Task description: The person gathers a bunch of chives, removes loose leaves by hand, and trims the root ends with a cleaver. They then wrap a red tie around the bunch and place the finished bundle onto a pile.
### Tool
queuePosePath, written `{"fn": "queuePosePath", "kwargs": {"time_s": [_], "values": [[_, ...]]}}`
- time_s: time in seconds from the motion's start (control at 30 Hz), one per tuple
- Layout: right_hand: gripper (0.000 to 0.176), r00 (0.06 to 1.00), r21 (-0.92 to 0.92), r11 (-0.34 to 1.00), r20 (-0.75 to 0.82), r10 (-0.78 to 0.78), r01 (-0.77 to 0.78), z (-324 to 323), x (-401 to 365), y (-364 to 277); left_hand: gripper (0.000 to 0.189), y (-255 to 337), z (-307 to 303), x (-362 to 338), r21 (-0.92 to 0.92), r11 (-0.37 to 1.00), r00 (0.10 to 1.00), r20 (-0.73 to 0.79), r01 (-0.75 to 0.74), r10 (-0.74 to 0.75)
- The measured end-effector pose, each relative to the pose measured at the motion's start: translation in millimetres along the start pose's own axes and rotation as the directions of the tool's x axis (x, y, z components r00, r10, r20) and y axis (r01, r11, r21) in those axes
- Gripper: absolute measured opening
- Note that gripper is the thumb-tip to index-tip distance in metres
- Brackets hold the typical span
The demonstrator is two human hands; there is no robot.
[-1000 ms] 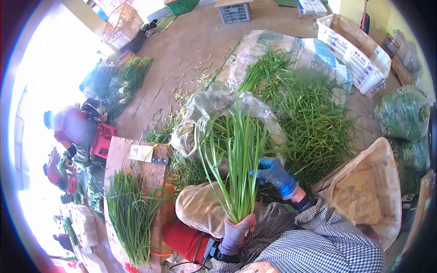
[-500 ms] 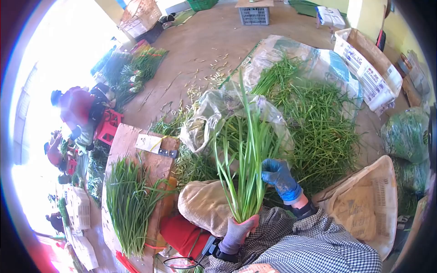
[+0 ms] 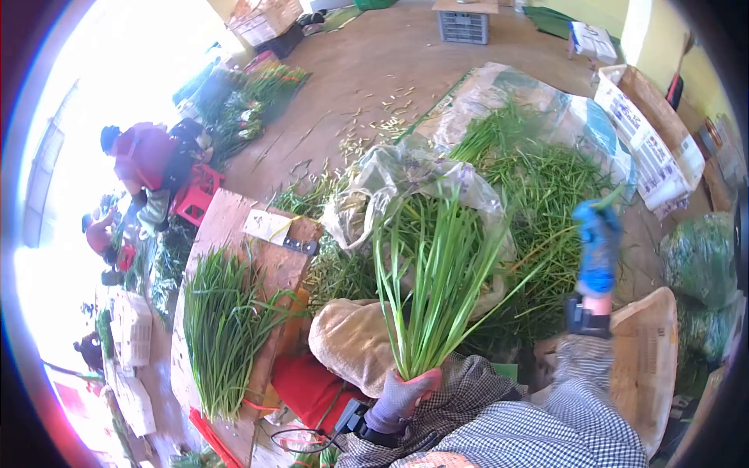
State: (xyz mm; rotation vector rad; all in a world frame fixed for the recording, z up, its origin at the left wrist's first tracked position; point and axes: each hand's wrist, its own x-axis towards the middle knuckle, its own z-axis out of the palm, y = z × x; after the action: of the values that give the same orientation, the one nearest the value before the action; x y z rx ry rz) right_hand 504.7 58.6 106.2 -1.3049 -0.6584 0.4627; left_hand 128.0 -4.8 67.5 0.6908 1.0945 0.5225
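Note:
My left hand (image 3: 402, 399), in a grey and pink glove, is closed around the base of a bunch of green chives (image 3: 441, 281). The long flat leaves fan upward, and one sticks out to the right. My right hand (image 3: 598, 243), in a blue glove, is raised to the right, apart from the bunch and blurred. A piece of green leaf (image 3: 608, 197) shows at its fingertips. Behind the bunch lies an open clear plastic bag (image 3: 355, 214) with more greens. On a wooden board (image 3: 226, 212) to the left rests a neat pile of chives (image 3: 222, 335).
Loose greens (image 3: 554, 187) are heaped on a plastic sheet (image 3: 488, 82). At right stand a white crate (image 3: 647, 148) and a lined basket (image 3: 647, 366). A co-worker (image 3: 148, 156) sits at far left by a red stool (image 3: 199, 195). A grey crate (image 3: 463, 27) stands at the back.
My right hand has moved away from the bunch, up and to the right. The bunch in my left hand has spread wider, its tallest leaf no longer standing up. The view has shifted slightly.

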Motion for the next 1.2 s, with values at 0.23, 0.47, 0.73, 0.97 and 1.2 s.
{"fn": "queuePosePath", "kwargs": {"time_s": [0.23,0.47,0.73,0.97,1.2], "values": [[0.012,0.994,-0.382,0.919,0.082,-0.075,0.101,-90,28,64,0.043,61,-45,-66,0.360,0.929,0.995,-0.024,-0.085,0.101],[0.015,0.890,-0.820,0.532,0.388,0.242,0.212,-97,-15,113,0.096,56,-105,-101,0.992,0.108,0.939,-0.092,0.059,0.331],[0.011,0.791,-0.192,0.979,0.609,0.065,0.068,28,-38,26,0.092,59,-94,-100,0.969,-0.186,0.947,-0.102,0.164,0.306],[0.020,0.453,0.132,0.985,0.889,-0.069,-0.109,104,-141,-3,0.085,56,-91,-100,0.947,-0.259,0.948,-0.109,0.190,0.298],[0.019,0.179,-0.168,0.911,0.978,0.107,0.376,113,-200,60,0.082,54,-95,-104,0.936,-0.288,0.931,-0.093,0.202,0.352]]}}
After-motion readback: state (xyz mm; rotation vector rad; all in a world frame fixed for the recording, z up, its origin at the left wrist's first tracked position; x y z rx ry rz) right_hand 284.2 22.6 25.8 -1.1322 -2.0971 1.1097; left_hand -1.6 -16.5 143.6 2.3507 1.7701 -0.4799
